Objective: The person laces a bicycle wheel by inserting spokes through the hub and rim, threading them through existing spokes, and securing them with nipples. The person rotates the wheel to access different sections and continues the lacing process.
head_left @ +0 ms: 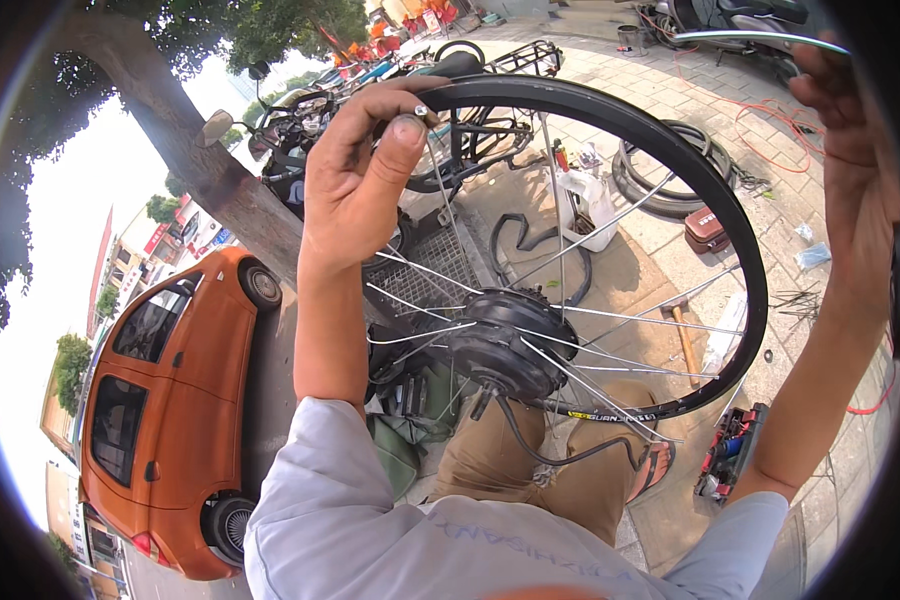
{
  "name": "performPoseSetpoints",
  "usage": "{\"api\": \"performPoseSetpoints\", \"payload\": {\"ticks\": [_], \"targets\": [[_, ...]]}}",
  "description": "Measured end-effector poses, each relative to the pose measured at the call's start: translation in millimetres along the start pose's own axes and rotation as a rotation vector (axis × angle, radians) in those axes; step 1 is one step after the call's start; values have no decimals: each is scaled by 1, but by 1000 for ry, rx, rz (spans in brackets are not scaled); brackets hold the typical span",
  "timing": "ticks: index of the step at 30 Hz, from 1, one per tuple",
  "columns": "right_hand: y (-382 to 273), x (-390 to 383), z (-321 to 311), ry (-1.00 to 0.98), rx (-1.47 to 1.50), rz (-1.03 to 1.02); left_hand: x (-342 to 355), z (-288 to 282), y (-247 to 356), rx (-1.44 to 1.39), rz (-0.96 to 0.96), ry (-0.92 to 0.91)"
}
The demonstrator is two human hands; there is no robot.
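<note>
My left hand (358, 190) is closed over the upper left of a black wheel rim (715, 190), thumb below and fingers on top. A small metal end (420, 112) shows beside the thumb. Inside the rim sits a black hub motor (510, 340) with silver spokes (620, 310) fanning out and a black cable (570, 458) hanging below. Several spokes on the left stick out with ends that look loose. Raised at the far right, my right hand (855, 150) is beside a thin shiny curved strip (760, 38). Its fingers are dark and partly cut off, so their hold is unclear.
A hammer (685, 340), a tool tray (732, 450) and a brown case (707, 230) lie on the paving. Black tyres (670, 185), a white bag (588, 205) and an orange hose (785, 125) are beyond. An orange car (170, 400) stands left, near a tree trunk (205, 150).
</note>
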State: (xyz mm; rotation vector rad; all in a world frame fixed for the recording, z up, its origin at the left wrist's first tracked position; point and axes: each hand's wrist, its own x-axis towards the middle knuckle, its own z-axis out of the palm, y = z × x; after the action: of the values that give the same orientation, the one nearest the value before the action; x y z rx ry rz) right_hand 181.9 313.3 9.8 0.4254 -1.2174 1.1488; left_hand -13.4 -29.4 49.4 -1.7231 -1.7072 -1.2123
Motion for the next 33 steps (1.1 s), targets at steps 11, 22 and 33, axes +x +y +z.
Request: {"api": "performPoseSetpoints", "payload": {"ticks": [11, 22, 33], "targets": [[-52, 1, 161, -280, 110, 188, 3, -20, 2, 86, 74, 1], [-51, 9, 157, -432, 67, 158, 5, -23, 20, 33, -24, 29], [-72, 27, 186, -449, -219, 156, 5, -24, 5, -111, 13, 12]]}}
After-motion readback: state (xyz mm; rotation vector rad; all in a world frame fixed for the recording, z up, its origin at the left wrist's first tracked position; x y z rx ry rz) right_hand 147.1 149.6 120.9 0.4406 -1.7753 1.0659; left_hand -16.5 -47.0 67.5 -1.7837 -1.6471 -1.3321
